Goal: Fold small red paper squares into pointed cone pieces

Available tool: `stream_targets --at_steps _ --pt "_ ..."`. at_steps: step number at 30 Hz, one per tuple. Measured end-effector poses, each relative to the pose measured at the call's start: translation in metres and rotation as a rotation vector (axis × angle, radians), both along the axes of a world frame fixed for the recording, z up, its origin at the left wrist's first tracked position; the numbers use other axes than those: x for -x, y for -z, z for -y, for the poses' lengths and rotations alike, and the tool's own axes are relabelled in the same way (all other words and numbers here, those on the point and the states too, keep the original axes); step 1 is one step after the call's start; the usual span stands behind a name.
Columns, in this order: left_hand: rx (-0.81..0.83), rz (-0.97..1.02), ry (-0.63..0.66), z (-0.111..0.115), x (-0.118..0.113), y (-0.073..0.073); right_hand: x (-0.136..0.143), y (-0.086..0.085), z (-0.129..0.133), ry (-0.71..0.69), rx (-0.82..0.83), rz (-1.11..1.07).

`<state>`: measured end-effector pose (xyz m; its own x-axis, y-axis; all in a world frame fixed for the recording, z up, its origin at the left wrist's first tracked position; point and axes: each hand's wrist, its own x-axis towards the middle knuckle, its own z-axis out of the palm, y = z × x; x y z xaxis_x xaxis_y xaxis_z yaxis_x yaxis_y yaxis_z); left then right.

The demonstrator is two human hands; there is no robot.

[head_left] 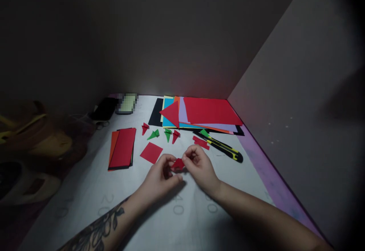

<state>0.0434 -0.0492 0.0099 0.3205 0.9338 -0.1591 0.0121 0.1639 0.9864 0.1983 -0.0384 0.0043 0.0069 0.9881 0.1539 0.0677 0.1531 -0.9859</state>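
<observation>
A small folded piece of red paper (178, 164) is held between my two hands above the white mat. My left hand (163, 175) curls round its left side, fingers behind and thumb in front. With thumb and forefinger, my right hand (199, 165) pinches its right edge. A flat red paper square (151, 152) lies just beyond my left hand. Farther back sit small folded pieces: two red ones, such as the red folded piece (176, 136), and two green ones, such as the green folded piece (154, 134). Red paper strips (201, 142) lie beyond my right hand.
A black and yellow cutter knife (222, 146) lies at the right, partly over a green scrap. Coloured paper sheets (212, 110) are stacked against the back wall, a red triangle (172, 113) on them. Cut rectangles (122, 147) are piled left; scissors (102, 124) lie behind.
</observation>
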Motion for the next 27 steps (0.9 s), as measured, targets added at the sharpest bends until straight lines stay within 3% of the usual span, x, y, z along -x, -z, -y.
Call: stream_targets --at_steps 4,11,18,24,27 --pt "0.006 -0.012 -0.063 -0.003 0.002 -0.005 0.005 0.000 0.005 -0.044 -0.007 0.074" --pt "-0.089 -0.166 -0.030 -0.001 0.002 0.004 0.000 0.001 0.004 -0.045 -0.055 0.144" --pt "-0.087 -0.184 -0.023 -0.004 0.008 -0.010 0.002 0.000 0.006 -0.167 -0.068 0.199" --pt "-0.062 -0.183 -0.088 -0.009 0.011 -0.008 -0.006 0.003 -0.004 -0.087 -0.061 0.170" --pt "-0.089 -0.220 -0.113 -0.010 0.012 -0.007 -0.011 0.003 -0.006 -0.029 -0.135 0.217"
